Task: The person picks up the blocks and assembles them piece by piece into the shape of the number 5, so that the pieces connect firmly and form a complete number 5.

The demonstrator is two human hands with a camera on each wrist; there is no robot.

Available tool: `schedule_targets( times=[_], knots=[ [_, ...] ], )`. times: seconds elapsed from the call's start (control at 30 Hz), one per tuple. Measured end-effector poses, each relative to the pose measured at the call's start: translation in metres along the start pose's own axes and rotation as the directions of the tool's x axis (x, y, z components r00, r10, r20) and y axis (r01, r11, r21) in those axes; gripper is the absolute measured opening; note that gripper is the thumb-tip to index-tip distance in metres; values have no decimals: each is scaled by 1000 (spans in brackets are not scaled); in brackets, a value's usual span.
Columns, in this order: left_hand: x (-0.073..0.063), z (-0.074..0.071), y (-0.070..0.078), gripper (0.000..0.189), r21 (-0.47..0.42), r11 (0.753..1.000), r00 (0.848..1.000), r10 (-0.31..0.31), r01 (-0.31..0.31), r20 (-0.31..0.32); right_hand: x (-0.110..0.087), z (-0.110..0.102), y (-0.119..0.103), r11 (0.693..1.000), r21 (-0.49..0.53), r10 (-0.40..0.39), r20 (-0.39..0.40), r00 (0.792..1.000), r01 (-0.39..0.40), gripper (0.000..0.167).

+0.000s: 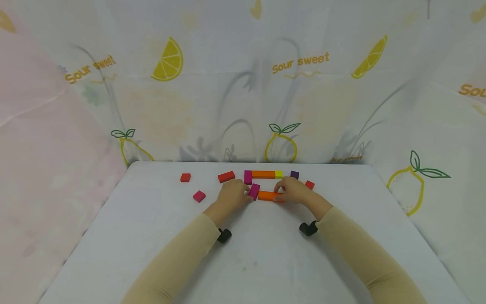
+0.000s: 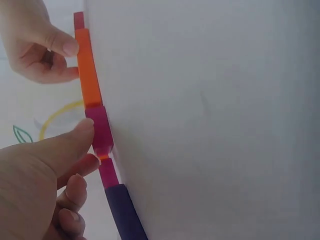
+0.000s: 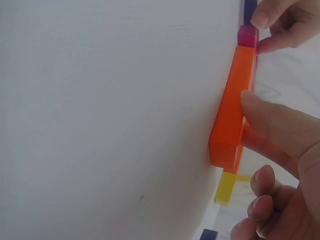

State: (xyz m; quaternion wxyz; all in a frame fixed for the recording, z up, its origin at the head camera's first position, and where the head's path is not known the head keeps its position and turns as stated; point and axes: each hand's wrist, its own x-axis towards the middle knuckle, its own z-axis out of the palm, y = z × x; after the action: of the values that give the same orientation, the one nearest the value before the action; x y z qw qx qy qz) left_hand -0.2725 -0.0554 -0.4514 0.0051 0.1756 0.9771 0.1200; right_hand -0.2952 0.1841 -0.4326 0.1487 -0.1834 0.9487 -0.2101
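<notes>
Lying within right grip [image 1: 297, 191]: orange block [image 3: 231, 105]

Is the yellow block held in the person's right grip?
No, in the head view the right grip pinches a long orange block, while the yellow block lies farther back on the table.
</notes>
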Motion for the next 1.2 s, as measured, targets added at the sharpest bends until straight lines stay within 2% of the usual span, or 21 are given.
schedule_targets(
  times=[0.2,0.3,0.47,0.73,1.03,1.2],
  knots=[
    [5,2,-6,56,-27,1000,998,3,-2,67,-2,-2,4,1000,14,24,2,1000,-24,25],
    [8,3,-7,55,-13,999,994,32,-31,107,-3,-4,5,999,23,30,4,1000,-30,22],
    [10,1,-7,53,24,998,990,52,-56,131,-4,-4,5,999,28,23,19,1000,-24,19],
    [7,-4,-9,57,108,993,994,26,-38,110,0,-4,4,999,31,18,13,1000,-18,17],
    [5,-8,-10,54,99,995,996,6,-15,88,1,-1,-1,998,54,11,16,1000,-11,20],
    [4,-6,-12,54,131,991,998,14,-23,65,3,1,-4,998,54,23,14,1000,-24,21]
  ],
)
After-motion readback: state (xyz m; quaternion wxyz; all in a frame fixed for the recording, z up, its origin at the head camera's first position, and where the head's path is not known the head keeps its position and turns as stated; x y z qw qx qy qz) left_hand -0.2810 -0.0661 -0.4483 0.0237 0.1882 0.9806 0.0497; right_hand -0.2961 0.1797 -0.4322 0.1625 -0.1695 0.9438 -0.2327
